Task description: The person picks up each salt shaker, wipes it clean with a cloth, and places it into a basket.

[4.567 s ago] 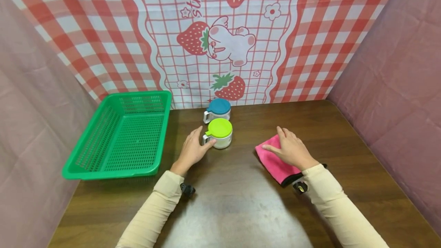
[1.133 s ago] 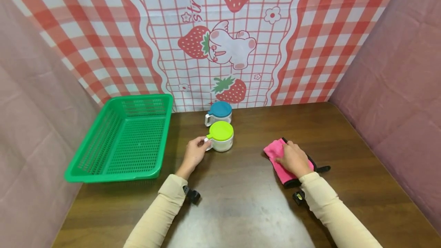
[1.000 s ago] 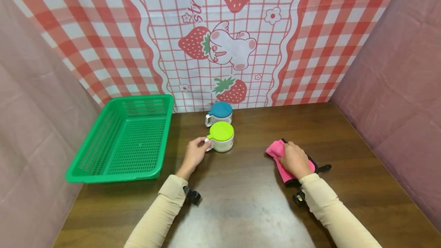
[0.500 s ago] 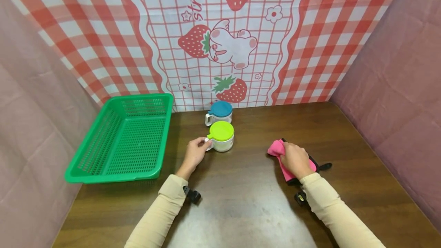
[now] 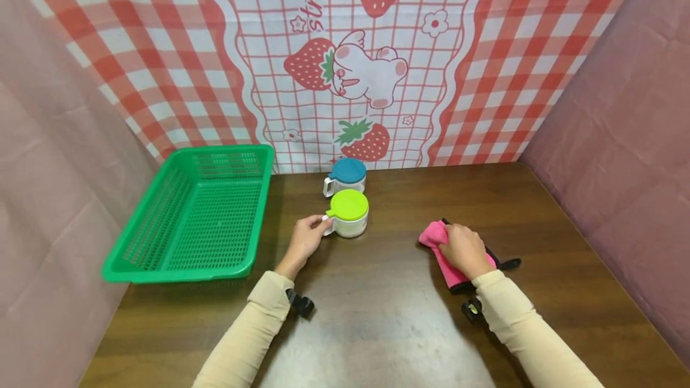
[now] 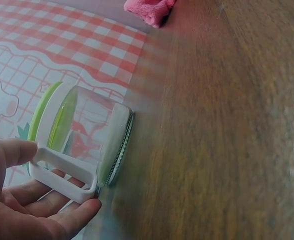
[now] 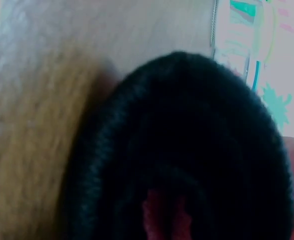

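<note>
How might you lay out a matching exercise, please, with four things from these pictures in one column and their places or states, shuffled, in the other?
Things
1. Lime-lidded jar
2. Blue-lidded jar
3. Pink cloth
4. Green plastic basket

Places or states
A. Bunched in the right hand
B. At the left end of the wooden table
C. Standing behind another jar, touched by neither hand
D. Held at its white handle by the left hand

Right pairs
1-D
2-C
3-A
4-B
</note>
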Available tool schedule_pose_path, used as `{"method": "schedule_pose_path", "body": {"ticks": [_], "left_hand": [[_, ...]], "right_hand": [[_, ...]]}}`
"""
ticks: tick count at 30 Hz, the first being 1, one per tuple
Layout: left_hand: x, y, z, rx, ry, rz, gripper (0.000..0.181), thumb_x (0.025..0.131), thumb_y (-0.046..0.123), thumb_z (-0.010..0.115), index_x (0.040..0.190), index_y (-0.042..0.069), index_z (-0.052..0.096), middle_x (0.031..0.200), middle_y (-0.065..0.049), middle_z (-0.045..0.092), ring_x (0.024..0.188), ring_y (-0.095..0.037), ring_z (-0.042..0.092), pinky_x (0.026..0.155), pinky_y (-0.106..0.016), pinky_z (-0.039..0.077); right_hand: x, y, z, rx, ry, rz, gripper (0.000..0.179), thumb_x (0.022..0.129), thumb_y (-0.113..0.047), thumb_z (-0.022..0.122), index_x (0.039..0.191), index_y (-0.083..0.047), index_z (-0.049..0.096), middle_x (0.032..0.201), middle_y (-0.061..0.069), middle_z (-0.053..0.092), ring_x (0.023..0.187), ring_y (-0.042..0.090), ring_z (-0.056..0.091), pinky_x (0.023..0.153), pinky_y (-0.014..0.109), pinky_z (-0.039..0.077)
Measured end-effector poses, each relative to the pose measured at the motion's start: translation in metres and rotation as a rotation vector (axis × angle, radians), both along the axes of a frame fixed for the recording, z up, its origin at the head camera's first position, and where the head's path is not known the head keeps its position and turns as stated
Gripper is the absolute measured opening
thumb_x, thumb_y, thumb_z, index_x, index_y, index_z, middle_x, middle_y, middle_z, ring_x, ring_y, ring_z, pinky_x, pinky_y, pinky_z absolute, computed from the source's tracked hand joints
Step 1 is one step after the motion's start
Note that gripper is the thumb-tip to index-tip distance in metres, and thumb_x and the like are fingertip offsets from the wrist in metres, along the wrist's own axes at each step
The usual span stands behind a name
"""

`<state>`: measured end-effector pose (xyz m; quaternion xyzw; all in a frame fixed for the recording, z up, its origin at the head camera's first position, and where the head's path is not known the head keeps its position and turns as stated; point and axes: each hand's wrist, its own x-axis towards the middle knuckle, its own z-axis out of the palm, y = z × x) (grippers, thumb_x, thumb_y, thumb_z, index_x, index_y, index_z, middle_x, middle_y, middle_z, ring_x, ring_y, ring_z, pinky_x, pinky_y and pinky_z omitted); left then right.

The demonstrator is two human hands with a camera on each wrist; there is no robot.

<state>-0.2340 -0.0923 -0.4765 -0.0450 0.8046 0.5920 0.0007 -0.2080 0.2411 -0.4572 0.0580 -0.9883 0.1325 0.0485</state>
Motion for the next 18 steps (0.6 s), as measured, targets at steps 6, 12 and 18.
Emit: {"method": "schedule_pose_path", "body": {"ticks": [6, 12, 18], "left_hand": [[0.0008, 0.0011, 0.0025, -0.014, 0.018, -0.015, 0.031, 0.094, 0.017, 0.063, 0.115, -0.006, 0.067, 0.109, -0.022, 0.071, 0.093, -0.019, 0.064, 0.075, -0.021, 0.048], [0.0013, 0.0012, 0.0015, -0.043, 0.08, -0.026, 0.027, 0.093, 0.013, 0.063, 0.112, -0.007, 0.068, 0.105, -0.023, 0.071, 0.092, -0.022, 0.064, 0.076, -0.023, 0.049], [0.0029, 0.0007, 0.0017, -0.134, 0.14, -0.024, 0.023, 0.093, 0.012, 0.063, 0.106, -0.006, 0.069, 0.102, -0.021, 0.071, 0.091, -0.026, 0.064, 0.079, -0.032, 0.051]], "right_hand": [[0.0008, 0.0033, 0.0009, -0.033, 0.016, -0.01, 0.034, 0.078, -0.011, 0.07, 0.108, 0.005, 0.065, 0.096, 0.029, 0.067, 0.08, 0.048, 0.063, 0.065, 0.059, 0.049], [0.0026, 0.0073, 0.0024, -0.034, 0.023, 0.0, 0.029, 0.081, -0.013, 0.071, 0.103, 0.004, 0.065, 0.094, 0.028, 0.068, 0.078, 0.047, 0.064, 0.062, 0.058, 0.048], [0.004, 0.0099, 0.0042, -0.036, 0.031, 0.02, 0.025, 0.083, -0.017, 0.072, 0.096, 0.004, 0.067, 0.089, 0.026, 0.068, 0.077, 0.047, 0.064, 0.063, 0.057, 0.048]]}}
